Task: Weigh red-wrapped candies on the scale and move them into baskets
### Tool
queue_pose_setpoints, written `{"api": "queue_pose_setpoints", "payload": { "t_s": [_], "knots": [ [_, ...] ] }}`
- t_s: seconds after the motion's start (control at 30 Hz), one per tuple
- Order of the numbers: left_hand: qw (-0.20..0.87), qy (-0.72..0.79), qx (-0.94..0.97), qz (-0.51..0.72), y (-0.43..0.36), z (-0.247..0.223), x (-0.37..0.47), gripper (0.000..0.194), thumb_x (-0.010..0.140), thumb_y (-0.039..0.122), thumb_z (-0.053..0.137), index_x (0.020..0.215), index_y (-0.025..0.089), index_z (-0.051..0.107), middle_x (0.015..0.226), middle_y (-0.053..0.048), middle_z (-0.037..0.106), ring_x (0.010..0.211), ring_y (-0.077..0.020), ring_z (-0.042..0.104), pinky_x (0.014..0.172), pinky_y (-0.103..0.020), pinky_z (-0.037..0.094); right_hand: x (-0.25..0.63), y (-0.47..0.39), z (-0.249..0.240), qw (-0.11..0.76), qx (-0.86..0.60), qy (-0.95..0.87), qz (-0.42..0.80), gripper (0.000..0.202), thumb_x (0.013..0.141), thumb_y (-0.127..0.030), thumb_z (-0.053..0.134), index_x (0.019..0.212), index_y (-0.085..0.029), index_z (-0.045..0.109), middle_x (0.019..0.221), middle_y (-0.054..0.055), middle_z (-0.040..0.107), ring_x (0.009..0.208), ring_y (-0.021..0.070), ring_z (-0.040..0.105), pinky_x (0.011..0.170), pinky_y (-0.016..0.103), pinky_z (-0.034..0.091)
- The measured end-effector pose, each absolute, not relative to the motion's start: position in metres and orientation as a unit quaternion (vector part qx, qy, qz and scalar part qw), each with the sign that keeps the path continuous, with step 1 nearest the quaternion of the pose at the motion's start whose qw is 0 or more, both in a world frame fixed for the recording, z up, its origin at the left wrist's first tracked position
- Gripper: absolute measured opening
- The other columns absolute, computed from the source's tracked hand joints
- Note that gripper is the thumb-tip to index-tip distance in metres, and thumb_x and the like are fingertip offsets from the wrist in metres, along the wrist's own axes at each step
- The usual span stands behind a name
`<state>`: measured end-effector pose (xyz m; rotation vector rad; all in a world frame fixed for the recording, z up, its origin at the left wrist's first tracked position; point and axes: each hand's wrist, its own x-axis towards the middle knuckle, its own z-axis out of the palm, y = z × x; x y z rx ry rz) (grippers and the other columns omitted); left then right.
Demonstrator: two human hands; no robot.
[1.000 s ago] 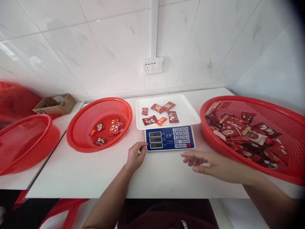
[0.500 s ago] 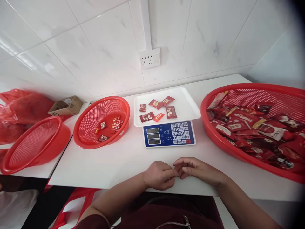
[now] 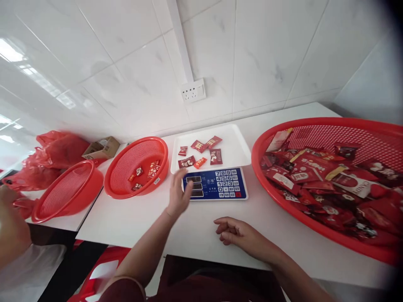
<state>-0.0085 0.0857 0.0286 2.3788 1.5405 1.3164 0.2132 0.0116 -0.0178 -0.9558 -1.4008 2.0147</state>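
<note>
My left hand (image 3: 179, 193) is raised at the left edge of the scale's keypad (image 3: 217, 184), fingers apart and holding nothing. Its fingertips partly cover the panel's left side, by the tray's front corner. On the scale's white tray (image 3: 234, 147) lie several wrapped candies, among them a dark red packet (image 3: 215, 156), a small orange-red one (image 3: 200, 162) and a little red one at the left (image 3: 183, 151). My right hand (image 3: 237, 235) rests over the white table in front of the scale, fingers loosely bent and nothing in them.
A large red basket (image 3: 262, 188) heaped with candy packets stands at the right. Left of the scale is a smaller red basket (image 3: 121, 167) with a few candies. Farther left are another red basket (image 3: 67, 191), a cardboard box (image 3: 102, 149), red bags (image 3: 59, 149) and a person's arm (image 3: 12, 226).
My hands, close together before, have parted. The left moved up and leftward to the scale and spread its fingers; the right stayed low. The view shifted, and a person's arm came in at the left.
</note>
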Motion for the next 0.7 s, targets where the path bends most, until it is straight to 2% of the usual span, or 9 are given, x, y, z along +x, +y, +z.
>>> {"api": "queue_pose_setpoints", "payload": {
  "t_s": [0.07,0.2,0.33,0.4,0.5,0.6,0.7],
  "knots": [
    [0.002,0.542,0.736,0.405,0.121,0.045,-0.013,0.035,0.093,0.034,0.038,0.123,0.017,0.044,0.124,-0.015,0.050,0.121,-0.0229,0.044,0.102,-0.043,0.036,0.213,0.010,-0.018,0.250,-0.358,-0.523,0.732,0.044,0.075,-0.045,0.062,0.111,-0.021,0.060,0.095,0.005,0.061,0.082,0.0180,0.061,0.080,0.038,0.050],
    [0.032,0.612,0.736,0.287,0.180,0.057,-0.015,0.042,0.092,0.041,0.036,0.126,0.017,0.044,0.131,-0.016,0.047,0.130,-0.0278,0.034,0.107,-0.049,0.027,0.213,0.006,-0.014,0.236,-0.369,-0.566,0.698,0.037,0.077,-0.034,0.058,0.112,-0.021,0.062,0.096,0.005,0.063,0.083,0.0184,0.060,0.078,0.035,0.049],
    [0.062,0.609,0.760,0.216,0.201,0.056,-0.001,0.048,0.091,0.045,0.038,0.130,0.019,0.043,0.131,-0.016,0.049,0.127,-0.0282,0.040,0.103,-0.048,0.032,0.214,0.002,-0.011,0.236,-0.360,-0.607,0.669,0.035,0.080,-0.031,0.053,0.113,-0.021,0.063,0.098,0.006,0.065,0.087,0.0201,0.060,0.079,0.033,0.048],
    [0.074,0.599,0.774,0.189,0.200,0.057,0.012,0.053,0.089,0.049,0.040,0.133,0.020,0.041,0.136,-0.016,0.045,0.129,-0.0285,0.038,0.104,-0.047,0.032,0.214,0.001,-0.011,0.237,-0.358,-0.613,0.663,0.034,0.081,-0.032,0.052,0.111,-0.022,0.064,0.098,0.006,0.066,0.086,0.0206,0.061,0.078,0.033,0.049],
    [0.074,0.592,0.788,0.152,0.200,0.065,0.034,0.064,0.084,0.059,0.043,0.136,0.023,0.037,0.146,-0.015,0.032,0.137,-0.0335,0.021,0.107,-0.055,0.021,0.213,0.001,-0.012,0.239,-0.356,-0.622,0.655,0.033,0.080,-0.031,0.053,0.110,-0.021,0.065,0.097,0.006,0.067,0.085,0.0214,0.062,0.076,0.033,0.049],
    [0.066,0.572,0.812,0.096,0.208,0.075,0.055,0.070,0.082,0.066,0.039,0.139,0.027,0.032,0.151,-0.012,0.021,0.140,-0.0337,0.006,0.109,-0.059,0.009,0.212,0.001,-0.015,0.237,-0.352,-0.638,0.643,0.033,0.080,-0.031,0.052,0.108,-0.019,0.065,0.095,0.008,0.067,0.084,0.0219,0.062,0.075,0.033,0.050],
    [0.087,0.537,0.838,0.042,0.220,0.085,0.070,0.068,0.082,0.067,0.036,0.139,0.030,0.032,0.151,-0.009,0.022,0.141,-0.0322,0.003,0.110,-0.058,0.005,0.210,0.001,-0.019,0.246,-0.347,-0.631,0.649,0.032,0.081,-0.032,0.052,0.107,-0.018,0.064,0.092,0.007,0.067,0.081,0.0206,0.062,0.072,0.032,0.049]
  ]
}}
